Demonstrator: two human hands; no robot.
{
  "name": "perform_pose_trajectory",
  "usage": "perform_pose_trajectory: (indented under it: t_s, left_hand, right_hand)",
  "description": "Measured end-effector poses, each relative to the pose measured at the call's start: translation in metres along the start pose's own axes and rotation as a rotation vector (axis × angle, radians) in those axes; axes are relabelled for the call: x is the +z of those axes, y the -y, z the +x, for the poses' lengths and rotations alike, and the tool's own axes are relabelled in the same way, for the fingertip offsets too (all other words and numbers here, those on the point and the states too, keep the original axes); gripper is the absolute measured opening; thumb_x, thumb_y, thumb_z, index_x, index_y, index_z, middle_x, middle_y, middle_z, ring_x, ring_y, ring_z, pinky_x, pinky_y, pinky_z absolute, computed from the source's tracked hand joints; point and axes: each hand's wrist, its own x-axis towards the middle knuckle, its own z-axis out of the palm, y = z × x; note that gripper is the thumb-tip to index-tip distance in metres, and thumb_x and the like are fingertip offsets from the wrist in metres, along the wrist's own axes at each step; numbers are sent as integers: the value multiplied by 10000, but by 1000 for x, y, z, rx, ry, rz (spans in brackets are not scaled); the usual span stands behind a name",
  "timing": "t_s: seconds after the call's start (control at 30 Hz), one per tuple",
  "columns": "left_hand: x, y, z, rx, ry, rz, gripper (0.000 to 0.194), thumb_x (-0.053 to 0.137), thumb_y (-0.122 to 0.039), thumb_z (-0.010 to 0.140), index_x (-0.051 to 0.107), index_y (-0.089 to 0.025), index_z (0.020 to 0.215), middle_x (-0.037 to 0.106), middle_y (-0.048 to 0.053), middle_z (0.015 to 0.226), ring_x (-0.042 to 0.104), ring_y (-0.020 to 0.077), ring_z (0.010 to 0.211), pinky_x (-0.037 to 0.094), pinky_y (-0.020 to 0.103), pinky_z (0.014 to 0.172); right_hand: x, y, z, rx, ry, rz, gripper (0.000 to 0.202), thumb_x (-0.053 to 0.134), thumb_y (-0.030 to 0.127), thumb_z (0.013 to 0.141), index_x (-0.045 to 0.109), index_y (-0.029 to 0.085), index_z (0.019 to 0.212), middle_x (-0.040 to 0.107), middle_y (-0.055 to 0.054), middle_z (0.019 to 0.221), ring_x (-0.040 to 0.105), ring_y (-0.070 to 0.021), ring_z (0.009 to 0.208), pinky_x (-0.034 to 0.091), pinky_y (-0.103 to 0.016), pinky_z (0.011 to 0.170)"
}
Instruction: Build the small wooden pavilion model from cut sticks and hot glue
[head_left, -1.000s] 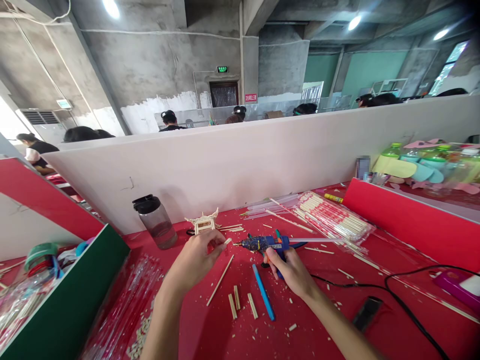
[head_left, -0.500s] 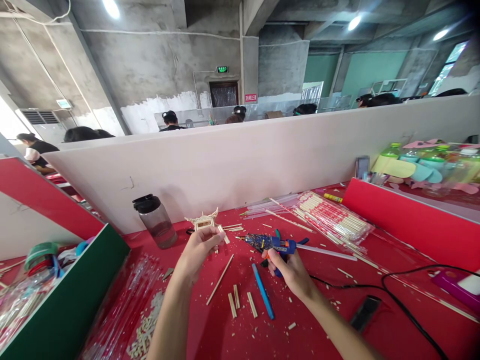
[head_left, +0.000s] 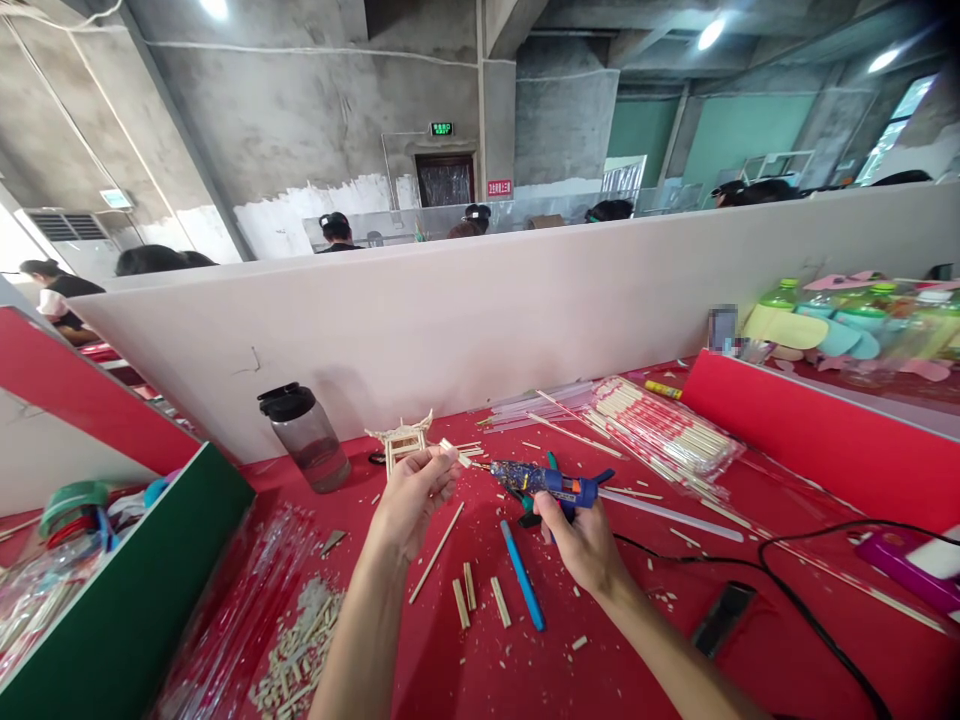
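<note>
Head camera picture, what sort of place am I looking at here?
Probably a shared craft workshop, judging by the blue pistol-shaped glue gun in the right hand, the short pale wooden sticks on the flat red tabletop, and other people's heads beyond the long white partition.

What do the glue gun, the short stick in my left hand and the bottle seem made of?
The glue gun is probably hard plastic, from its shiny blue body. The short stick looks like bare wood, pale and matte. The bottle is smooth, transparent plastic or glass; I can't tell which.
</note>
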Motion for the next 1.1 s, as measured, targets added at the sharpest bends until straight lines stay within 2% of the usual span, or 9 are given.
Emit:
perform_pose_trajectory:
  t_s: [0.33, 0.67, 0.97, 1.1]
  left_hand:
    - [3, 0, -1, 15, -21, -10, 362, 889, -362, 609, 678, -126, 786, 668, 5, 695, 602, 66, 618, 475, 161, 619]
    - [4, 2, 1, 36, -40, 6, 358, 886, -370, 602, 664, -132, 749, 666, 5, 690, 595, 74, 611, 470, 178, 617]
    - [6, 1, -1, 82, -59, 48, 357, 868, -396, 620, 667, -127, 742, 649, 1, 677, 551, 66, 590, 443, 179, 604]
    - [7, 0, -2, 99, -69, 79, 358, 866, -404, 613, 670, -133, 743, 648, 4, 682, 554, 79, 598, 435, 189, 596]
  right_hand:
    - [1, -2, -1, -8, 17, -30, 447, 494, 590, 907, 643, 225, 696, 512, -10, 461, 568, -219, 554, 457, -308, 567]
    - [1, -1, 1, -25, -17, -12, 436, 494, 557, 916, 641, 207, 704, 545, -9, 519, 512, -175, 505, 431, -284, 544]
    - [2, 3, -1, -14, 27, -27, 409, 508, 565, 905, 675, 227, 749, 518, -10, 472, 551, -217, 540, 447, -308, 556]
    - [1, 1, 0, -9, -5, -3, 434, 510, 594, 893, 673, 221, 743, 523, -10, 472, 538, -207, 522, 444, -303, 541]
